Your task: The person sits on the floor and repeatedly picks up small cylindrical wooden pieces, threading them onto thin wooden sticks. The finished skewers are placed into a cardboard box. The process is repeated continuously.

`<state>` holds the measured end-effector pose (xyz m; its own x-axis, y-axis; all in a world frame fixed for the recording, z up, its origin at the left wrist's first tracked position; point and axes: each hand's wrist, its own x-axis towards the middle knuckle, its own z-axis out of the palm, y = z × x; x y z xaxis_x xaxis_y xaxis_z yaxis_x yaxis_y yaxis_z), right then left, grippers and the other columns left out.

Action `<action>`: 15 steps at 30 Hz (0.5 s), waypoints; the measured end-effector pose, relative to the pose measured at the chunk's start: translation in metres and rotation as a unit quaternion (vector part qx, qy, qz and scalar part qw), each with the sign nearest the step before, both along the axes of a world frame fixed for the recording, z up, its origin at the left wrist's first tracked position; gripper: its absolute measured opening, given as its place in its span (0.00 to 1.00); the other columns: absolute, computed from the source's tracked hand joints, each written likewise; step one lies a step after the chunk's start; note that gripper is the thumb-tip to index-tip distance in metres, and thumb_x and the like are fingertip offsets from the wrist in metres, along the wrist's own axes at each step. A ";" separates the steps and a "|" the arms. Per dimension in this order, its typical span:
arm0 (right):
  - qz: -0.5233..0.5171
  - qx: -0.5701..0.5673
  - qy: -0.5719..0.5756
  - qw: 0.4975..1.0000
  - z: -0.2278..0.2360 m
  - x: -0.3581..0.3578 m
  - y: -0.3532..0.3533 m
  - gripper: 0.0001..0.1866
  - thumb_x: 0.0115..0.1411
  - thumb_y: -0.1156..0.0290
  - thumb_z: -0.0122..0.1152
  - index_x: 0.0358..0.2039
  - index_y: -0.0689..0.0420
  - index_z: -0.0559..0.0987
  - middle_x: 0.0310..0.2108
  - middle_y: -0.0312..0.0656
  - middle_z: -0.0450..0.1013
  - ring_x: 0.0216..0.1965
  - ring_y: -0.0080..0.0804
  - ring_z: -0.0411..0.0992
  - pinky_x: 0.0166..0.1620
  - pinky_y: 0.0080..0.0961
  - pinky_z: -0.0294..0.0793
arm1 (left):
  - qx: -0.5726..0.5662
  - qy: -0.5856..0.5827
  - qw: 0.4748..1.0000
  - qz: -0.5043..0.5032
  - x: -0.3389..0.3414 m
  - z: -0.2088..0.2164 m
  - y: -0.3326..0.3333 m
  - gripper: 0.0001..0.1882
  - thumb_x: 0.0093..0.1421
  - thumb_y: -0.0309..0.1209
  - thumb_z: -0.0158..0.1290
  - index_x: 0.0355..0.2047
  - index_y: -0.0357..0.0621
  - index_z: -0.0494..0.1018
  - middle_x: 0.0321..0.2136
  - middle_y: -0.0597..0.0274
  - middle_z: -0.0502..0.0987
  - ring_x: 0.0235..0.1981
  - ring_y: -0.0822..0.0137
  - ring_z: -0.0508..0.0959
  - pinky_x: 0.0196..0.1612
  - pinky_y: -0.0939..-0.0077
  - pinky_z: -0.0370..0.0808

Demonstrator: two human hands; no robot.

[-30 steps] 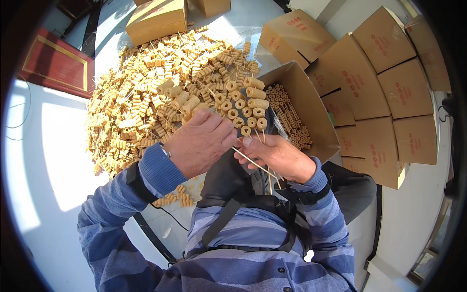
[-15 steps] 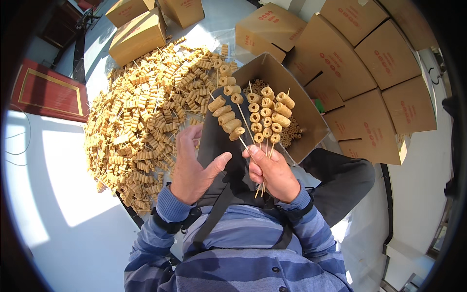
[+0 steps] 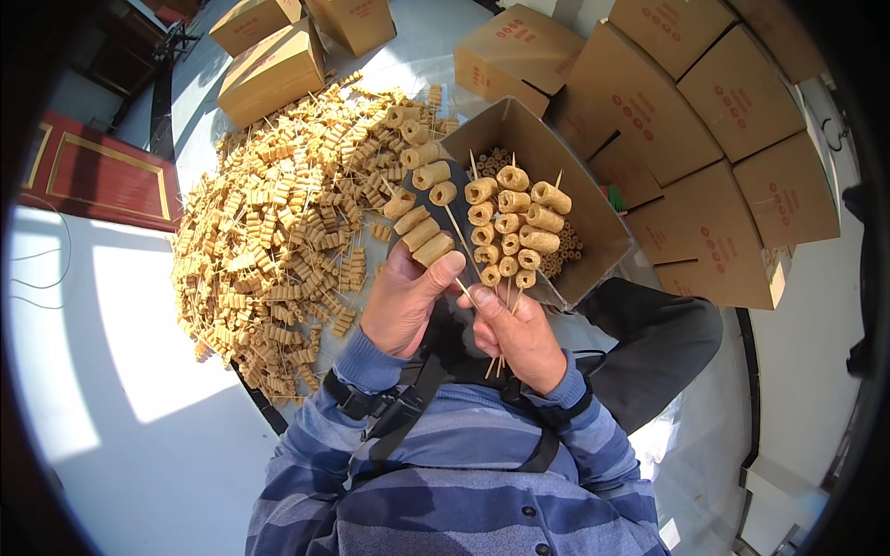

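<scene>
Several wooden skewers threaded with hollow, golden-brown rolls [image 3: 513, 222] fan out from my right hand [image 3: 521, 335], which is closed round their bare lower sticks. On the leftmost skewer, the rolls [image 3: 425, 233] sit bunched side by side. My left hand [image 3: 406, 301] is closed on that skewer's lower rolls, its thumb pressing the lowest one; its other fingers are partly hidden behind. Bare stick shows between this thumb and my right hand. Another skewer, with its rolls [image 3: 431, 174] further up, stands between the leftmost one and the rest.
Left of my legs lies a large heap of skewered rolls [image 3: 269, 241] on the floor. An open cardboard box [image 3: 584, 204] just beyond my right hand holds more skewered rolls. Stacked cartons [image 3: 695, 222] stand at right, other cartons [image 3: 271, 74] at the back. A red panel [image 3: 107, 176] is at far left.
My left hand has moved up and right from an open pose and closed on the leftmost skewer's rolls. My right hand still grips the sticks in nearly the same place.
</scene>
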<state>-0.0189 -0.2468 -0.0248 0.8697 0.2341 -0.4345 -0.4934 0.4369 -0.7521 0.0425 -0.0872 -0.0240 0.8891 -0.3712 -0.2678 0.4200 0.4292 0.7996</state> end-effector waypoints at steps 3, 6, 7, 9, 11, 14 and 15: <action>0.003 -0.002 -0.003 1.000 0.000 -0.002 0.000 0.17 0.74 0.57 0.51 0.41 0.60 0.75 0.18 0.27 0.58 0.18 0.15 0.52 0.22 0.16 0.53 | 0.020 0.003 1.000 0.013 0.001 -0.002 -0.002 0.22 0.67 0.30 0.58 0.58 0.44 0.66 0.47 0.66 0.75 0.42 0.72 0.77 0.40 0.75 0.77; 0.000 -0.002 0.000 1.000 0.001 -0.002 0.001 0.17 0.74 0.57 0.51 0.41 0.60 0.75 0.17 0.27 0.57 0.17 0.15 0.52 0.22 0.16 0.53 | 0.018 0.004 0.999 0.032 -0.001 -0.004 -0.004 0.22 0.67 0.32 0.58 0.59 0.45 0.66 0.46 0.66 0.76 0.41 0.71 0.78 0.40 0.74 0.77; 0.001 -0.008 0.009 1.000 0.001 -0.001 0.001 0.17 0.74 0.56 0.51 0.41 0.60 0.75 0.17 0.27 0.57 0.17 0.15 0.51 0.22 0.16 0.53 | 0.009 -0.001 0.999 0.046 -0.001 -0.005 -0.006 0.22 0.67 0.33 0.57 0.59 0.45 0.66 0.47 0.65 0.77 0.41 0.71 0.78 0.39 0.75 0.76; -0.005 0.013 0.009 1.000 0.000 -0.002 0.001 0.18 0.74 0.56 0.51 0.41 0.61 0.75 0.17 0.27 0.57 0.17 0.15 0.51 0.22 0.17 0.52 | -0.042 0.020 0.997 0.054 -0.002 -0.006 -0.007 0.23 0.68 0.35 0.56 0.60 0.46 0.66 0.48 0.63 0.77 0.42 0.69 0.79 0.39 0.74 0.77; -0.010 0.023 0.014 1.000 -0.002 -0.003 -0.001 0.18 0.74 0.56 0.50 0.41 0.61 0.75 0.17 0.27 0.56 0.17 0.15 0.51 0.21 0.17 0.52 | -0.124 0.083 0.988 0.047 0.001 -0.008 -0.004 0.23 0.69 0.37 0.54 0.61 0.46 0.65 0.48 0.60 0.78 0.43 0.67 0.80 0.43 0.72 0.79; -0.007 0.040 0.019 0.999 -0.006 -0.004 -0.004 0.18 0.74 0.56 0.51 0.42 0.61 0.75 0.17 0.27 0.56 0.17 0.15 0.51 0.21 0.17 0.52 | -0.121 0.059 0.990 0.030 0.003 -0.010 0.003 0.23 0.71 0.41 0.51 0.62 0.46 0.64 0.49 0.55 0.78 0.46 0.63 0.81 0.48 0.67 0.80; -0.001 0.054 0.022 0.998 -0.007 -0.003 -0.005 0.18 0.74 0.56 0.51 0.43 0.61 0.74 0.17 0.27 0.56 0.17 0.15 0.52 0.21 0.17 0.53 | -0.098 0.048 0.994 0.025 0.003 -0.010 0.006 0.24 0.72 0.42 0.50 0.62 0.45 0.64 0.49 0.54 0.78 0.46 0.62 0.81 0.49 0.65 0.80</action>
<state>-0.0220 -0.2523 -0.0319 0.8507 0.2789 -0.4455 -0.5241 0.5151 -0.6783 0.0455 -0.0817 -0.0342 0.8816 -0.3802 -0.2798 0.4648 0.5958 0.6550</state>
